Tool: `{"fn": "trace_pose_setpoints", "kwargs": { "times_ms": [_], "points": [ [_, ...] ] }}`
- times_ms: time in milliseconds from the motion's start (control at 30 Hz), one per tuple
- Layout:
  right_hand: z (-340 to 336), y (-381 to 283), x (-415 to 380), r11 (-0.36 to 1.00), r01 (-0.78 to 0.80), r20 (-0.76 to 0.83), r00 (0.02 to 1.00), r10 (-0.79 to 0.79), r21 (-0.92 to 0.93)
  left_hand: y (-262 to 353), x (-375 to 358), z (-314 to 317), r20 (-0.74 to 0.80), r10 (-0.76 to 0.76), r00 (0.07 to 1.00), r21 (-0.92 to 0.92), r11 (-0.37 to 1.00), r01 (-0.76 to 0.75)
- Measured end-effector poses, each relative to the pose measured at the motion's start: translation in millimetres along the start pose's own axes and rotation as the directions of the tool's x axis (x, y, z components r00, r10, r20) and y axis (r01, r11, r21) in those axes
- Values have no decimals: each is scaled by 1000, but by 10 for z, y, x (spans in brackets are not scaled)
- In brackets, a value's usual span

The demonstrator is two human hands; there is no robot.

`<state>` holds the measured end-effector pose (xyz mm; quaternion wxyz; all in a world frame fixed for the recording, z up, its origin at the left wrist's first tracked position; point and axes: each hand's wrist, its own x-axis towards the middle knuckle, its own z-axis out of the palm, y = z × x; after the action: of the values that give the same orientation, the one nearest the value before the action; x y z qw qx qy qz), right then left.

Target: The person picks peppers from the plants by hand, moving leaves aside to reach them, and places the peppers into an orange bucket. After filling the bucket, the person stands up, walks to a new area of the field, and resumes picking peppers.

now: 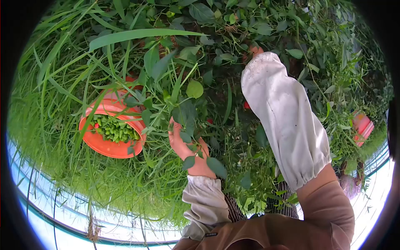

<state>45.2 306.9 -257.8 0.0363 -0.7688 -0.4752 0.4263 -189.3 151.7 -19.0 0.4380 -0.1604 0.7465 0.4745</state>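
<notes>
My left hand [183, 143] is among the pepper plants, with leaves [189, 118] hanging over it. Its fingers and thumb show apart, partly covered by the foliage. Farther forward, my right hand [255, 51] reaches into dense leaves at the end of a white sleeve cover [283, 108]; most of its fingers are hidden. A red fruit [246, 105] shows beside that sleeve. To the left of my left hand, an orange bucket [110, 148] lies tilted in the grass, holding many small green peppers [116, 129] and a bit of red.
Tall grass [50, 100] surrounds the bucket, and one long blade [141, 36] crosses in front of the plants. Over on the right stands another reddish bucket [362, 128], partly behind foliage. Pale sheeting with thin bars [54, 216] runs along the lower left edge.
</notes>
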Motion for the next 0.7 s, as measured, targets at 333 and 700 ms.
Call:
{"fn": "trace_pose_setpoints", "kwargs": {
  "times_ms": [333,700],
  "points": [
    [-75,16,47,967,207,273,949,-160,-152,299,-229,505,-330,181,926,74,983,-166],
    [-280,57,-588,843,9,25,999,-26,538,105,-567,753,208,608,767,129,760,-637]
  ]
}}
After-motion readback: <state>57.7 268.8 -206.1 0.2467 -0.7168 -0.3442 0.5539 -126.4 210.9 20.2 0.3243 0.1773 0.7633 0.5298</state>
